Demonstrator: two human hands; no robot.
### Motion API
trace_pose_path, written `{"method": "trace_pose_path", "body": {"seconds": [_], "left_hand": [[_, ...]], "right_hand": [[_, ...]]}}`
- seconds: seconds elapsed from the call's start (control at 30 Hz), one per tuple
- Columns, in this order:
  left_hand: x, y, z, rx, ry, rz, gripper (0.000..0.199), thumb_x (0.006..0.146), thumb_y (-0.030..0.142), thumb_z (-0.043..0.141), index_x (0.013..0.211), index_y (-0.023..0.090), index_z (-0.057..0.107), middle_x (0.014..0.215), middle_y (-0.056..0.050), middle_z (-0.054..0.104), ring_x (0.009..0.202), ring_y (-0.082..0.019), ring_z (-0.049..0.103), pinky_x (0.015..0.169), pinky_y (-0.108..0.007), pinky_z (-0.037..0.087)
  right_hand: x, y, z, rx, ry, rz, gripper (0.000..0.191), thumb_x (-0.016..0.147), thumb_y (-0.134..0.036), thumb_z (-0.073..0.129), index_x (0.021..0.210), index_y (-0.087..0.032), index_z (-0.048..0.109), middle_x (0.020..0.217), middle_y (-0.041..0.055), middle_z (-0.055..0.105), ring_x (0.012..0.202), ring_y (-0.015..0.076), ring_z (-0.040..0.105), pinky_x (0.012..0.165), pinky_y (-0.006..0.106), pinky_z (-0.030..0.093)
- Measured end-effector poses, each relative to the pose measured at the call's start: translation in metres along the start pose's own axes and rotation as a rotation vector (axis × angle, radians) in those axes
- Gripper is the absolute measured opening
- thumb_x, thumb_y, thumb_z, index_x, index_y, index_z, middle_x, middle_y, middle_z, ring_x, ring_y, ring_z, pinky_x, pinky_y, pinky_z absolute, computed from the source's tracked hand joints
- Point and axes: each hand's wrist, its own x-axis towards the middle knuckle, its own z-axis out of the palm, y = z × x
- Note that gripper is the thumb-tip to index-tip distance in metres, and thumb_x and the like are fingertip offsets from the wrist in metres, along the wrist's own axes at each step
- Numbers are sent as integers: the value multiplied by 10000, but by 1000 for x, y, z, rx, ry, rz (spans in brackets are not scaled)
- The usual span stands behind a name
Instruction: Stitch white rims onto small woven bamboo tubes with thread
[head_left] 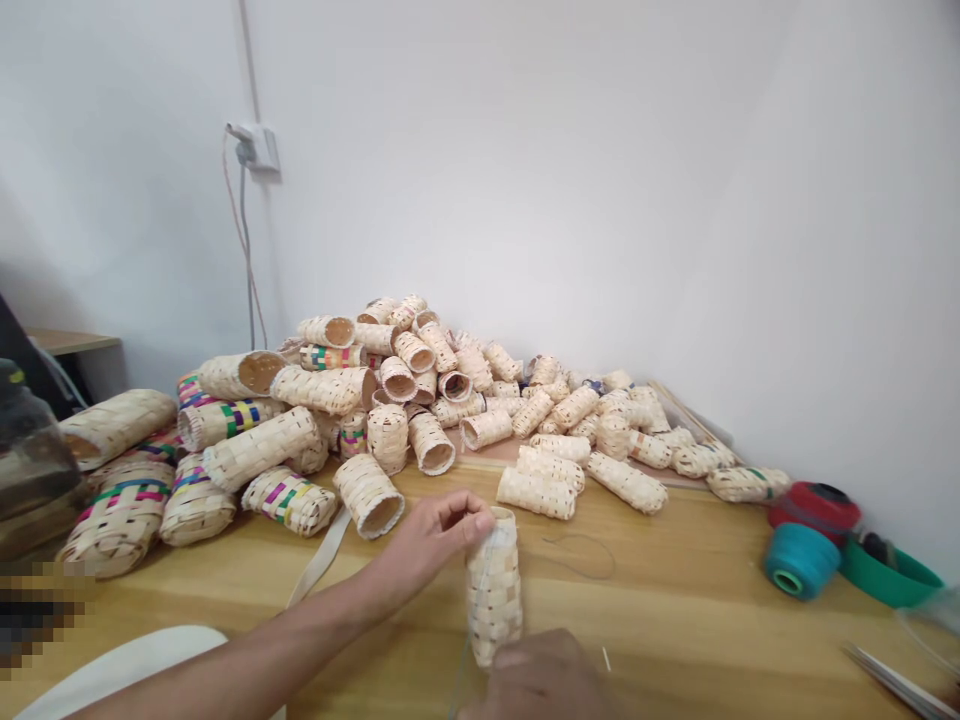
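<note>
A small tube-shaped basket point(495, 590), woven from pale flat strips, stands upright near the table's front. At its top rim, my left hand point(448, 528) pinches the edge between thumb and fingers. My right hand point(536, 678) is beside the basket's lower end, blurred, with its fingers curled. What it grips, if anything, is hidden. Fine thread point(461, 655) runs down by the basket's lower left side. A loop of thin thread point(589, 560) lies on the wood to the right of the basket.
A big heap of woven tube baskets point(322, 390) fills the table's back. Right are a teal thread cone point(806, 560), a red cone point(817, 510), a green dish point(889, 575) and scissors point(892, 680). Left are a glass jar point(34, 470) and a white strap point(322, 555).
</note>
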Motion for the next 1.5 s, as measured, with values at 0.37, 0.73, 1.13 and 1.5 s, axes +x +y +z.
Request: {"method": "trace_pose_path", "body": {"seconds": [0.37,0.73,1.13,1.5], "left_hand": [[0,0,-2,38,-40,19,315,712,407,713,652,132,569,630,27,491,610,-106,402,581,-235,294],[-6,8,1,-125,-238,-71,406,640,473,787,648,125,578,626,41,475,588,-85,393,562,-214,299],[-13,11,9,-90,-411,-100,387,651,492,773,679,142,612,672,27,519,617,-96,396,559,-221,297],[-13,11,11,-63,-530,-34,313,711,471,743,739,162,699,683,11,525,650,-124,433,597,-242,331]], "right_hand": [[-9,5,-61,308,388,295,420,958,-537,365,904,-261,677,843,65,718,732,207,664,605,286,533],[-1,17,-77,881,98,789,454,819,-552,626,1102,-201,673,901,59,679,662,153,580,536,235,447],[-1,2,-72,1551,490,446,288,853,-455,643,709,-206,625,656,12,573,566,120,498,369,136,372],[3,15,-76,1494,636,752,320,779,-445,740,722,-153,620,450,-132,185,393,28,111,320,94,175]]}}
